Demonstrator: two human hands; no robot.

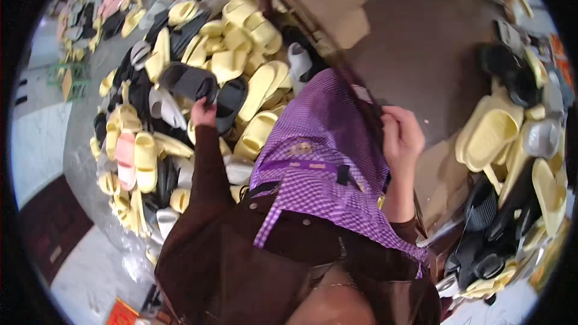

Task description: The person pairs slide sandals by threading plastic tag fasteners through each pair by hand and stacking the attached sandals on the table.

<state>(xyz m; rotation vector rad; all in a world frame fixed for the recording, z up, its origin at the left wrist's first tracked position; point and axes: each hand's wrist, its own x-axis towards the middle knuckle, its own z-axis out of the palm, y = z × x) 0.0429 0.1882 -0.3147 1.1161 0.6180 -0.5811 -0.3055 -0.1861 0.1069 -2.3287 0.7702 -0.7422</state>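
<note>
My left hand [203, 112] reaches into a big pile of slide sandals on the left. Its fingers are closed on the near end of a black slide sandal [189, 82]. Another black slide sandal [232, 97] lies just right of that hand, with pale yellow slide sandals [259, 90] beyond it. On the other side, my right hand [402, 135] is raised by the edge of a brown tabletop [415, 42], its fingers curled inward. What lies inside those fingers, if anything, is hidden.
Cardboard [328, 0] lies on the brown tabletop. A second heap of yellow, black and grey slides [490, 132] is at the right. Pink slides [125, 159] sit within the left pile. A green plastic stool or crate [67, 81] stands at far left.
</note>
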